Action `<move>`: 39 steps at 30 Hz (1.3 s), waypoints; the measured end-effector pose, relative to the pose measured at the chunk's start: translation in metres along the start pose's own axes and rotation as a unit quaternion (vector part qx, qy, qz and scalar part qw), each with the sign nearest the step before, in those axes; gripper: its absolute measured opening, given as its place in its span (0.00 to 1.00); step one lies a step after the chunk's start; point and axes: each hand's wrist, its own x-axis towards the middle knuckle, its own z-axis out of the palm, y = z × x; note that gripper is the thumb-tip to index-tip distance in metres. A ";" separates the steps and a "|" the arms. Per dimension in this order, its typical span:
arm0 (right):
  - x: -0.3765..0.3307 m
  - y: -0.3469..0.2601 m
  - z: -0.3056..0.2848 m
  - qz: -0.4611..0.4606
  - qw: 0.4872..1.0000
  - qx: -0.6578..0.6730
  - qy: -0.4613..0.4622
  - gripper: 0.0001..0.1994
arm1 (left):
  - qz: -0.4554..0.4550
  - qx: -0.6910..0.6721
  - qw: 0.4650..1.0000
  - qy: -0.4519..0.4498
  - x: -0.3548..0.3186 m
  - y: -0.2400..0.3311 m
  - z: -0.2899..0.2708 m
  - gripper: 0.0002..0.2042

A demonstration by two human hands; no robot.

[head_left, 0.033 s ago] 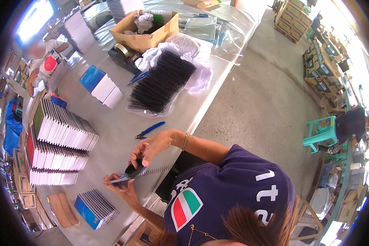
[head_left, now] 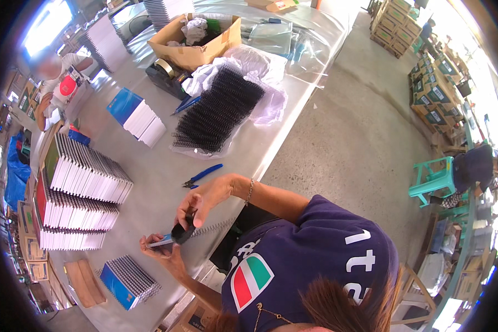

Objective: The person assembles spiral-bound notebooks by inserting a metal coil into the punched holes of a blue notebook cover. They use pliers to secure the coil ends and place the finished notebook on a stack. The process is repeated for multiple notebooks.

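My left hand (head_left: 165,252) grips a thin blue-and-white notebook (head_left: 161,242) by its edge, just over the table. A loose wire spiral coil (head_left: 218,226) sticks out from the notebook's end toward my body. Above it, my right hand (head_left: 192,207), with a chain bracelet at the wrist, closes on a small black object (head_left: 181,233) held against the notebook's coil edge; its kind is unclear. Blue-handled cutting pliers (head_left: 203,176) lie beyond my right hand. Near my left hand sits a stack of blue-covered spiral notebooks (head_left: 128,281).
Tall spiral-notebook stacks (head_left: 83,205) stand at left, beside a brown cardboard piece (head_left: 85,283). Farther back are black coils (head_left: 221,108), unbound booklets (head_left: 138,119), a tape dispenser (head_left: 166,77) and a cardboard box (head_left: 196,52). A co-worker (head_left: 58,77) sits across; a green stool (head_left: 434,180) stands right.
The black object in my right hand has shifted slightly down and tilted, covering more of the notebook's end. My left hand stays in place.
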 end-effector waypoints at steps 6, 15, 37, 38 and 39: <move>0.001 -0.008 0.002 0.073 0.986 -0.108 0.100 0.22 | -0.022 0.010 1.000 0.005 -0.001 0.006 0.004 0.46; 0.008 -0.004 0.011 0.084 0.973 -0.189 0.104 0.24 | 0.000 -0.023 0.999 -0.038 0.003 -0.011 -0.010 0.43; 0.014 -0.004 0.002 0.055 0.996 -0.052 0.052 0.25 | -0.052 -0.057 0.996 -0.042 0.002 0.006 0.000 0.39; 0.014 -0.006 0.006 0.063 0.995 -0.062 0.049 0.25 | -0.055 -0.052 0.996 -0.047 0.002 0.008 0.000 0.38; 0.016 -0.009 0.009 0.071 0.994 -0.072 0.045 0.25 | -0.058 -0.047 0.996 -0.052 0.001 0.010 -0.001 0.38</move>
